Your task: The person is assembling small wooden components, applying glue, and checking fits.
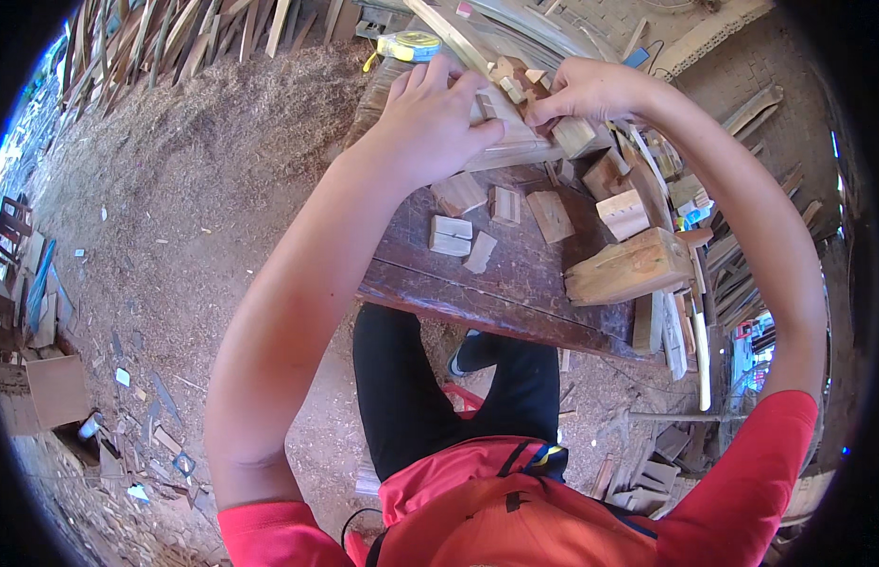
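At the far end of the dark wooden table (458, 283), my left hand (430, 118) is curled over a pale wood piece (480, 110), its thumb apart from the fingers on the near side. Just right of it, my right hand (590, 93) has thumb and fingers closed on a small wood block (531, 102) amid other offcuts. The fingertips of this hand are partly hidden. A yellow and blue tape measure (408, 45) lies beyond my left fingers. Nearer to me are several small cut blocks, among them a grooved pale block (451, 236) and a flat wedge-like piece (480, 252).
A thick wood block (630, 267) lies at the table's right, with a smaller block (622, 214) behind it. Long strips (699, 331) stand along the right edge. Stacked slats (222, 33) lean at the far left. Sawdust (175, 189) covers the floor; a cardboard box (57, 390) is at left.
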### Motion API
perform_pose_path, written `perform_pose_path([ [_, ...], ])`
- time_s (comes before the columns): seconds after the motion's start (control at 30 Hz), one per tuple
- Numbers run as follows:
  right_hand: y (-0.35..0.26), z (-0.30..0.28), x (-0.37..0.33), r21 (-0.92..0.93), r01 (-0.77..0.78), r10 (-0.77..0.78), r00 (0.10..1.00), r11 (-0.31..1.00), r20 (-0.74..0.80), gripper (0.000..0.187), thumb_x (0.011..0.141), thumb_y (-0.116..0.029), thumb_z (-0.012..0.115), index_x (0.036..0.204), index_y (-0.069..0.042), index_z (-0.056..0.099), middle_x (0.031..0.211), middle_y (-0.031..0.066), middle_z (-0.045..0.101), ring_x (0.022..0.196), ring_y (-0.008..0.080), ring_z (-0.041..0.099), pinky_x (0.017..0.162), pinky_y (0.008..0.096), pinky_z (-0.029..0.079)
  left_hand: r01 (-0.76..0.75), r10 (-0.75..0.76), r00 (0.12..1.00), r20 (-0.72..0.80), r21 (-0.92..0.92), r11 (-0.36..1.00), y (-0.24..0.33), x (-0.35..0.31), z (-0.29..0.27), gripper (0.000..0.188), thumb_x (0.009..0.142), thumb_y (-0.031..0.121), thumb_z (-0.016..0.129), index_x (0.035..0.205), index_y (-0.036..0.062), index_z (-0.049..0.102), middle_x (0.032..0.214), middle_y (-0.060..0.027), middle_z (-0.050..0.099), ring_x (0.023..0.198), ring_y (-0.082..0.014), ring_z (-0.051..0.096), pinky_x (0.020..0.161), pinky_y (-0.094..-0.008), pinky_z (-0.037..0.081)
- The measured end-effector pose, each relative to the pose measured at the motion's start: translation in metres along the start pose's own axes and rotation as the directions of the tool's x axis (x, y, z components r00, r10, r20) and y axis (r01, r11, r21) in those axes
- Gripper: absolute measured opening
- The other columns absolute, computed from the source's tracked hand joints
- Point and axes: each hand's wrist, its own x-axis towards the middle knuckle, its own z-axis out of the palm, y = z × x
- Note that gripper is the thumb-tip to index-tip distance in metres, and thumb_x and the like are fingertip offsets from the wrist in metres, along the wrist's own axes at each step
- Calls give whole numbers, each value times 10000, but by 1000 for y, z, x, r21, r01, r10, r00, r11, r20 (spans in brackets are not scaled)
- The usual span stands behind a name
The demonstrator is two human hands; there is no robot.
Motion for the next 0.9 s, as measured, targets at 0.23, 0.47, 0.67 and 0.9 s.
perform_pose_path([
  [0.23, 18, 4, 5, 143, 184, -189, 982, 973, 23, 458, 820, -428, 784, 864, 27, 804, 740, 50, 718, 702, 106, 604, 700, 273, 479, 32, -30, 998, 47, -30, 999, 3, -1, -3, 617, 949, 533, 619, 1434, 159, 549, 1387, -149, 462, 1397, -367, 423, 1199, -489, 299],
  [0.47, 25, 5, 9, 144, 159, -169, 984, 977, 59, 433, 844, -396, 776, 875, 35, 793, 778, 61, 741, 719, 108, 626, 724, 279, 502, 91, -91, 992, 92, 4, 996, 6, -1, -6, 646, 943, 556, 626, 1458, 174, 542, 1427, -147, 446, 1418, -390, 401, 1197, -506, 321],
  [0.67, 25, 8, 9, 217, 239, -253, 967, 946, 37, 454, 845, -436, 771, 863, 17, 793, 736, 39, 709, 683, 91, 600, 671, 270, 487, 116, -116, 990, 85, 5, 993, 5, 0, -3, 643, 943, 562, 631, 1448, 171, 557, 1438, -148, 446, 1419, -383, 407, 1204, -501, 320],
  [0.9, 2, 2, -2, 5, 27, -28, 987, 1000, 156, 558, 901, -547, 685, 1026, -6, 740, 925, 52, 604, 852, 181, 597, 712, 343, 542, 97, -97, 993, 69, -3, 995, 8, -2, -1, 622, 944, 543, 639, 1433, 166, 564, 1422, -150, 456, 1415, -380, 416, 1193, -501, 333],
])
